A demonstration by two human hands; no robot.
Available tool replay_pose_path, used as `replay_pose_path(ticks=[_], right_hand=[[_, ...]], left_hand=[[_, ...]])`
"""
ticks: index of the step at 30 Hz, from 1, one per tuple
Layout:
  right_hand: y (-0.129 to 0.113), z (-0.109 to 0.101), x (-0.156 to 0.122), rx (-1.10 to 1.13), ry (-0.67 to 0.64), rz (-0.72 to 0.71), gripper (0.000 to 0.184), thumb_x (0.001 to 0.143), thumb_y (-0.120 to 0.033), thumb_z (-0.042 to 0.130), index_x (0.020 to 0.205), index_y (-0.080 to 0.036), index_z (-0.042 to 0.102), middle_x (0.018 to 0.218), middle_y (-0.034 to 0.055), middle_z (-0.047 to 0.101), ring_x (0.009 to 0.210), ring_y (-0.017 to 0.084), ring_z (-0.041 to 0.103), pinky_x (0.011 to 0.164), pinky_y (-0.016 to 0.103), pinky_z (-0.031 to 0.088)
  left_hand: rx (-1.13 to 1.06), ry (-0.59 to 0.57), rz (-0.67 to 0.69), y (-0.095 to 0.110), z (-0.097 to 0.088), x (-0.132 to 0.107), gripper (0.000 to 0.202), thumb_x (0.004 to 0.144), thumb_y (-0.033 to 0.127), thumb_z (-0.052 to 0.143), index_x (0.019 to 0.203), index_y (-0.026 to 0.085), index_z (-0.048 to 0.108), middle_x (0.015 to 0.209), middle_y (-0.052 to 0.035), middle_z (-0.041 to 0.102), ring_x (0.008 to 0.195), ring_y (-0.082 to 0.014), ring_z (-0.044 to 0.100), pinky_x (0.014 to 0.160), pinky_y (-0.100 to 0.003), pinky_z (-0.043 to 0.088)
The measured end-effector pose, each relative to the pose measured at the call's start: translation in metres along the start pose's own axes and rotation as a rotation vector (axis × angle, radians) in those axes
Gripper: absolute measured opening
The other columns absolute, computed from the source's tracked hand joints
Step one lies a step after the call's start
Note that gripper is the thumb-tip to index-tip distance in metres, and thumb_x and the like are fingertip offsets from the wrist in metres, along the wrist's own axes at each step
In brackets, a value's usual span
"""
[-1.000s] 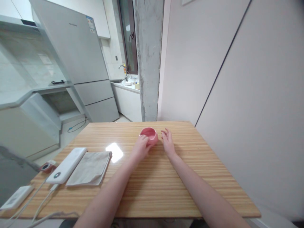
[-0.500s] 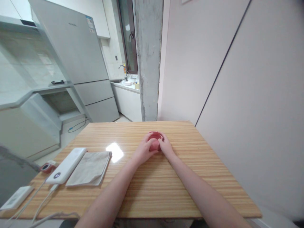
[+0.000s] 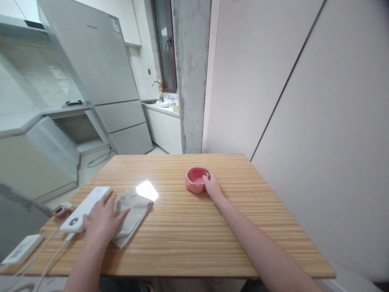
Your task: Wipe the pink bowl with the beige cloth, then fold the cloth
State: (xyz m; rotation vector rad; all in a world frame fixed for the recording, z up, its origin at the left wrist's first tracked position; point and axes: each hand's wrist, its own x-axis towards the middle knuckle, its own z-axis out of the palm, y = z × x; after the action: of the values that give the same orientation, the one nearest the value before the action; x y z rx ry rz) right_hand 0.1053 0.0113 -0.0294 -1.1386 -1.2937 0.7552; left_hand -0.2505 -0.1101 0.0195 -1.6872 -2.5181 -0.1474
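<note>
A pink faceted bowl (image 3: 194, 187) stands upright on the wooden table (image 3: 182, 243). My right hand (image 3: 212, 184) grips its right side, with the thumb over the rim and the other fingers around the outside. Over at the left, my left hand (image 3: 103, 217) lies with fingers spread, partly on a folded grey cloth (image 3: 133, 215) and partly over the edge of a white power bank (image 3: 82, 211). The cloth is skewed and slightly rumpled, and the hand covers its left part.
White cables (image 3: 54, 255) run from the power bank to the table's front left edge. A white flat box (image 3: 22, 249) and a red roll (image 3: 60, 211) lie at the far left. A wall (image 3: 304, 142) rises along the right; a fridge (image 3: 91, 61) stands behind.
My left hand has let go of the bowl and moved left to the cloth, which has shifted right and turned. My right hand stays on the bowl.
</note>
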Motion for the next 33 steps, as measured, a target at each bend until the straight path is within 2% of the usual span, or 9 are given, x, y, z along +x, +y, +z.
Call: replay_pose_path(ticks=[5,11,14,18,20,22,26,30,33], right_hand=[[0.004,0.001,0.001,-0.01,-0.024,-0.009,0.035,0.074,-0.023,0.044,0.106,-0.016,0.058,0.111,0.0098,0.063,0.106,0.02,0.057,0.1,0.037,0.041],[-0.022,-0.01,-0.002,-0.124,0.025,-0.154,0.038,0.08,-0.035,0.053,0.114,-0.018,0.056,0.125,0.0124,0.056,0.122,0.023,0.047,0.108,0.044,0.031],[-0.051,-0.016,-0.01,0.008,-0.219,-0.183,0.054,0.076,-0.045,0.062,0.124,-0.02,0.052,0.126,0.0114,0.057,0.119,0.024,0.051,0.103,0.042,0.038],[-0.077,-0.021,-0.017,0.183,-0.563,0.078,0.052,0.068,-0.047,0.069,0.112,-0.019,0.061,0.105,0.0077,0.069,0.097,0.024,0.063,0.084,0.037,0.051],[-0.079,-0.025,-0.014,0.162,-0.461,0.181,0.046,0.064,-0.045,0.072,0.1,-0.017,0.066,0.096,0.0073,0.071,0.091,0.025,0.065,0.079,0.036,0.052],[-0.077,-0.033,-0.006,0.141,-0.175,0.21,0.042,0.065,-0.045,0.069,0.094,-0.015,0.067,0.089,0.0078,0.072,0.087,0.026,0.065,0.076,0.037,0.052],[-0.073,-0.051,0.008,-0.023,0.288,-0.045,0.034,0.077,-0.042,0.056,0.093,-0.014,0.066,0.097,0.0108,0.069,0.094,0.026,0.062,0.082,0.038,0.049],[-0.076,-0.047,-0.001,-0.44,-0.142,-0.415,0.019,0.076,-0.023,0.057,0.092,-0.018,0.066,0.114,0.012,0.062,0.104,0.024,0.056,0.092,0.039,0.043],[-0.077,-0.028,-0.019,-0.718,-0.44,-0.423,0.017,0.076,-0.022,0.062,0.093,-0.019,0.065,0.103,0.0112,0.065,0.102,0.025,0.055,0.092,0.039,0.042]], left_hand=[[-0.126,-0.121,0.16,0.04,-0.005,-0.019,0.09,0.071,0.062,0.052,0.142,0.012,0.03,0.129,-0.0204,0.053,0.12,-0.0379,0.047,0.1,-0.053,0.031],[-0.356,-0.308,0.376,0.093,-0.031,-0.027,0.036,0.077,0.045,0.051,0.097,0.015,0.059,0.101,-0.0129,0.065,0.094,-0.0281,0.06,0.079,-0.035,0.043],[-0.548,-0.281,0.563,0.132,-0.054,-0.023,0.03,0.076,0.042,0.056,0.094,0.018,0.055,0.092,-0.006,0.064,0.085,-0.0234,0.059,0.073,-0.032,0.043],[-0.844,-0.21,0.674,0.186,-0.075,-0.008,0.034,0.074,0.044,0.061,0.097,0.02,0.053,0.088,-0.002,0.062,0.082,-0.0199,0.057,0.072,-0.03,0.044],[-0.98,-0.096,0.67,0.207,-0.071,0.003,0.038,0.074,0.044,0.062,0.1,0.019,0.053,0.095,-0.0038,0.061,0.088,-0.0201,0.057,0.079,-0.032,0.045],[-1.108,0.027,0.606,0.221,-0.055,0.013,0.037,0.079,0.043,0.056,0.105,0.017,0.051,0.105,-0.0075,0.059,0.096,-0.0198,0.056,0.086,-0.033,0.044],[-1.047,0.056,0.318,0.229,-0.007,0.023,0.038,0.088,0.041,0.043,0.113,0.014,0.053,0.115,-0.014,0.058,0.101,-0.0208,0.057,0.09,-0.035,0.042],[-0.718,-0.121,0.35,0.228,0.017,0.019,0.04,0.092,0.042,0.033,0.103,0.018,0.063,0.105,-0.0123,0.065,0.103,-0.0239,0.057,0.089,-0.037,0.041],[-0.609,-0.153,0.368,0.229,0.015,0.016,0.043,0.093,0.039,0.029,0.101,0.017,0.065,0.103,-0.0138,0.065,0.1,-0.0254,0.058,0.084,-0.037,0.041]])
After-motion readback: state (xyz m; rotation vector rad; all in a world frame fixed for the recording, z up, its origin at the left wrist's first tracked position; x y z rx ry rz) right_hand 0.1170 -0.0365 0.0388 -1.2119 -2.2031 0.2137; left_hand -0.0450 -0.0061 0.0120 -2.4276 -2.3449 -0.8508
